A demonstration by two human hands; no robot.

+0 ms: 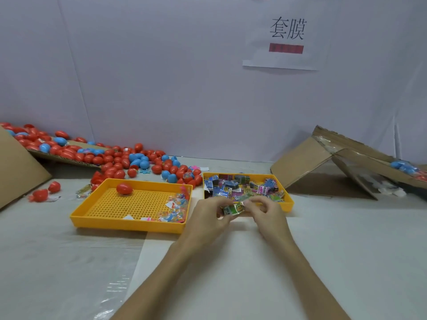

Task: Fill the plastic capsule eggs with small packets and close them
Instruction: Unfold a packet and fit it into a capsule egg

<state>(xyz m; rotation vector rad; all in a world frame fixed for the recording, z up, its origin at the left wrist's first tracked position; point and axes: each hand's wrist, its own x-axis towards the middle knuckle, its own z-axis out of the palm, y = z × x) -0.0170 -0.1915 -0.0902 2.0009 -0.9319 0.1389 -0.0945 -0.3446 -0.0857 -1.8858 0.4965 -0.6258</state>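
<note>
a small green packet [233,209] is held just in front of the near rim of the right yellow tray [290,202]. the left hand [208,215] pinches one end with curled fingers and the right hand [265,212] pinches the other end the same way. the hands cover that tray's near left corner. behind them it holds a heap of mixed packets [242,185]. just beside it to the left, a second yellow tray [129,226] with a perforated floor holds one closed red egg [124,188] at its far edge and some clear packets [175,206] at its right side. beyond both trays a pile of red and blue eggs [129,160] spills off a cardboard sheet [18,167] along the wall, and two red eggs [46,191] lie apart on the table [323,250]. a tipped cardboard box [305,162] lies at far right, and a paper sign [286,35] hangs on the wall.
</note>
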